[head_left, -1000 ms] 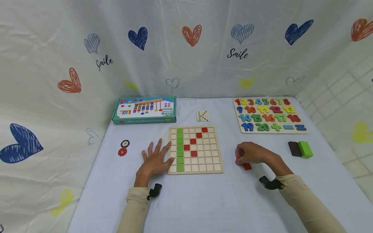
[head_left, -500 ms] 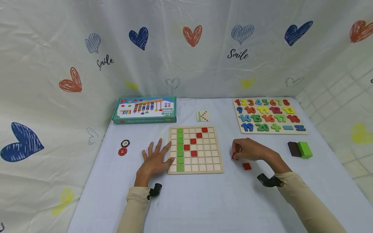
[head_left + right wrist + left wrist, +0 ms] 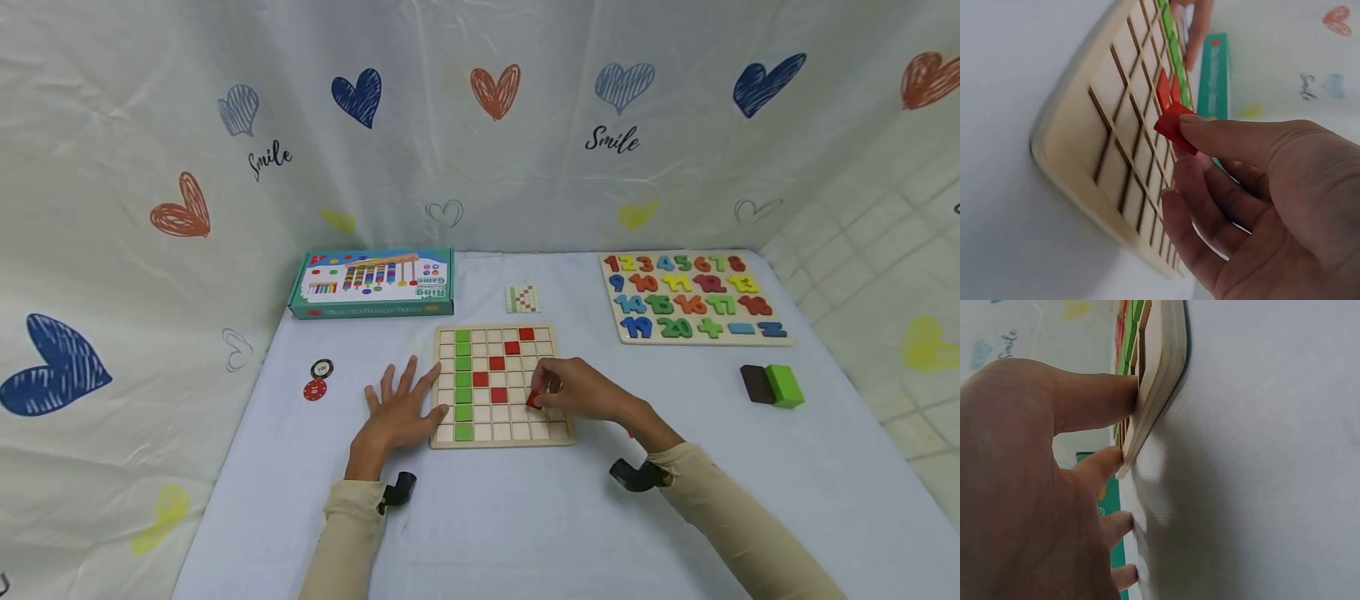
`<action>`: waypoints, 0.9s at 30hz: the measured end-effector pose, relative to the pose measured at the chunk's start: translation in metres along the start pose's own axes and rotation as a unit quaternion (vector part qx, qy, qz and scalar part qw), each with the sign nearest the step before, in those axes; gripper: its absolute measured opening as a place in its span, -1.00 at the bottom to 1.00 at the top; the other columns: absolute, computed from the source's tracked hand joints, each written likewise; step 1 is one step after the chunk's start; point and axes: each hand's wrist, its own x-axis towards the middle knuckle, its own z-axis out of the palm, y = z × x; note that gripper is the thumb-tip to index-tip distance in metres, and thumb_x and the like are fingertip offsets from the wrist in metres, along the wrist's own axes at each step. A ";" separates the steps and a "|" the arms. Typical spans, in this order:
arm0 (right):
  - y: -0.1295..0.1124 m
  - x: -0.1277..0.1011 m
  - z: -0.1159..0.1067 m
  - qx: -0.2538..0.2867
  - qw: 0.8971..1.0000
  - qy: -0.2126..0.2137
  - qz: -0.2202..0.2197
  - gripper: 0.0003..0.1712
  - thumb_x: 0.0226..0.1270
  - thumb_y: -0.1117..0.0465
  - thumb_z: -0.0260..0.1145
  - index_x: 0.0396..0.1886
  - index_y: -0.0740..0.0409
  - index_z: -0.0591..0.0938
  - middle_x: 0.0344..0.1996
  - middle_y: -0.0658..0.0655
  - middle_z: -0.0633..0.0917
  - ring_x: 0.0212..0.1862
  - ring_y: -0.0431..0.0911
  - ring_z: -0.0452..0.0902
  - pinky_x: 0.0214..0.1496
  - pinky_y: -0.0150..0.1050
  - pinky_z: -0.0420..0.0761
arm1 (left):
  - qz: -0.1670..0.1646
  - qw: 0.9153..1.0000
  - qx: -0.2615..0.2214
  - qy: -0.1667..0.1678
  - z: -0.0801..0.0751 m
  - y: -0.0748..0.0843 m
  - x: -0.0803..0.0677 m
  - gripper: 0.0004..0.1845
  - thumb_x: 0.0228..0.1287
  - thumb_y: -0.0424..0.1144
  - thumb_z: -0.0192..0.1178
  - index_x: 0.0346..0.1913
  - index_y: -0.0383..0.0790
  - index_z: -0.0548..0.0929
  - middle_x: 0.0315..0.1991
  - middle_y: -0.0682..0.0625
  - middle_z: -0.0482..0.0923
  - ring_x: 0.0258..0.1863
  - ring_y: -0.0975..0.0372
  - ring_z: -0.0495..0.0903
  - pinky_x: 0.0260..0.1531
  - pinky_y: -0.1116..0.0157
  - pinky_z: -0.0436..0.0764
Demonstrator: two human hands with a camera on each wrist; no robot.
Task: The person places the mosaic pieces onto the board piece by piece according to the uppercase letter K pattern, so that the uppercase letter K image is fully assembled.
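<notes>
A wooden grid board (image 3: pixel 525 443) lies in the middle of the table, with a column of green tiles (image 3: pixel 463 379) and several red tiles (image 3: pixel 497 364) set in its squares. My left hand (image 3: pixel 396 417) rests with spread fingers at the board's left edge; in the left wrist view its thumb (image 3: pixel 1100 400) touches the rim. Over the board's right half, my right hand (image 3: pixel 588 390) pinches a red square tile (image 3: pixel 1175 127) between thumb and fingers, tilted and held above the squares. Another red tile (image 3: pixel 631 433) on the table is mostly hidden behind the right wrist.
A small pattern card (image 3: pixel 522 299) lies behind the board. At the back stand a green game box (image 3: pixel 371 285) on the left and a number puzzle (image 3: pixel 697 297) on the right. Two round chips (image 3: pixel 316 389) lie left; black (image 3: pixel 757 384) and green blocks (image 3: pixel 784 386) sit right.
My right hand has picked a red tile off the table and carried it left to above the board. The left hand has stayed in place.
</notes>
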 end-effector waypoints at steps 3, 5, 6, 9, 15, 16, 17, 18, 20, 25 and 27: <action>-0.003 0.006 0.013 0.015 1.000 -0.006 -0.015 -0.83 0.34 0.32 0.53 -0.20 0.12 0.67 -0.34 -0.05 0.68 -0.25 -0.12 0.55 -0.23 -0.32 0.60 | 0.001 1.000 0.002 -0.002 0.001 -0.001 0.001 -0.17 0.50 0.18 0.13 0.73 0.19 0.11 0.77 -0.12 -0.28 0.69 -0.29 -0.39 0.45 -0.53 -0.35; -0.003 0.008 0.019 0.021 1.000 -0.009 -0.017 -0.84 0.34 0.32 0.54 -0.21 0.12 0.68 -0.35 -0.05 0.69 -0.26 -0.14 0.55 -0.24 -0.33 0.59 | 0.002 1.000 0.003 -0.003 0.001 -0.002 0.003 -0.17 0.51 0.18 0.13 0.73 0.19 0.10 0.77 -0.11 -0.28 0.69 -0.29 -0.40 0.45 -0.53 -0.35; -0.003 0.009 0.022 0.023 1.000 -0.008 -0.019 -0.84 0.34 0.31 0.54 -0.21 0.12 0.68 -0.35 -0.05 0.69 -0.27 -0.15 0.55 -0.25 -0.34 0.59 | 0.002 1.000 0.002 -0.004 0.001 -0.002 0.003 -0.17 0.50 0.18 0.13 0.73 0.19 0.10 0.77 -0.11 -0.28 0.69 -0.29 -0.40 0.45 -0.53 -0.36; -0.001 0.009 0.027 0.028 0.999 0.001 -0.024 -0.85 0.34 0.30 0.54 -0.21 0.13 0.69 -0.35 -0.05 0.70 -0.28 -0.16 0.55 -0.24 -0.33 0.59 | 0.002 1.000 0.004 -0.003 0.001 -0.002 0.002 -0.17 0.50 0.18 0.13 0.73 0.19 0.11 0.77 -0.12 -0.28 0.69 -0.29 -0.39 0.45 -0.53 -0.35; 0.005 0.007 0.037 0.032 0.999 0.038 -0.015 -0.85 0.34 0.28 0.55 -0.18 0.08 0.71 -0.33 -0.09 0.71 -0.27 -0.18 0.54 -0.23 -0.35 0.58 | 0.000 1.000 -0.008 -0.002 0.000 -0.001 0.000 -0.17 0.49 0.16 0.15 0.72 0.16 0.13 0.77 -0.13 -0.27 0.69 -0.29 -0.39 0.46 -0.52 -0.37; 0.005 0.007 0.039 0.032 0.999 0.042 -0.014 -0.85 0.35 0.27 0.55 -0.18 0.07 0.72 -0.32 -0.10 0.71 -0.27 -0.18 0.54 -0.23 -0.35 0.58 | 0.000 1.000 -0.010 -0.002 0.000 -0.001 0.000 -0.17 0.49 0.16 0.15 0.72 0.15 0.14 0.77 -0.14 -0.27 0.69 -0.29 -0.39 0.45 -0.52 -0.38; 0.005 0.007 0.040 0.032 0.998 0.046 -0.013 -0.85 0.35 0.26 0.55 -0.18 0.06 0.72 -0.33 -0.11 0.71 -0.28 -0.17 0.54 -0.23 -0.35 0.57 | 0.000 1.000 -0.011 -0.001 0.000 -0.001 0.000 -0.17 0.48 0.16 0.16 0.72 0.14 0.14 0.77 -0.15 -0.26 0.69 -0.30 -0.38 0.45 -0.52 -0.38; 0.005 0.006 0.041 0.031 0.998 0.048 -0.012 -0.86 0.35 0.25 0.55 -0.18 0.05 0.73 -0.34 -0.11 0.71 -0.28 -0.17 0.54 -0.24 -0.35 0.57 | 0.000 1.000 -0.012 -0.001 0.000 -0.001 0.000 -0.16 0.48 0.15 0.16 0.72 0.13 0.15 0.77 -0.15 -0.25 0.68 -0.30 -0.37 0.45 -0.52 -0.37; 0.006 0.005 0.042 0.028 0.998 0.051 -0.012 -0.88 0.35 0.24 0.56 -0.20 0.02 0.75 -0.34 -0.12 0.71 -0.29 -0.17 0.55 -0.23 -0.35 0.57 | 0.000 1.000 -0.010 0.002 0.001 -0.002 0.000 -0.17 0.47 0.15 0.16 0.72 0.12 0.16 0.77 -0.16 -0.24 0.68 -0.31 -0.36 0.44 -0.53 -0.36; 0.006 0.002 0.043 0.003 0.998 0.062 -0.017 -0.93 0.35 0.21 0.56 -0.22 -0.01 0.82 -0.33 -0.16 0.70 -0.32 -0.23 0.50 -0.29 -0.35 0.52 | 0.002 1.000 -0.003 0.004 0.002 -0.003 0.000 -0.18 0.49 0.14 0.16 0.72 0.15 0.16 0.77 -0.15 -0.23 0.69 -0.31 -0.35 0.43 -0.55 -0.34; 0.006 0.001 0.043 -0.008 0.998 0.065 -0.015 -0.93 0.34 0.20 0.56 -0.21 -0.01 0.85 -0.33 -0.16 0.69 -0.33 -0.24 0.47 -0.32 -0.34 0.49 | 0.002 1.000 -0.001 0.004 0.002 -0.003 0.001 -0.19 0.49 0.14 0.16 0.72 0.16 0.16 0.77 -0.15 -0.23 0.69 -0.32 -0.34 0.43 -0.56 -0.33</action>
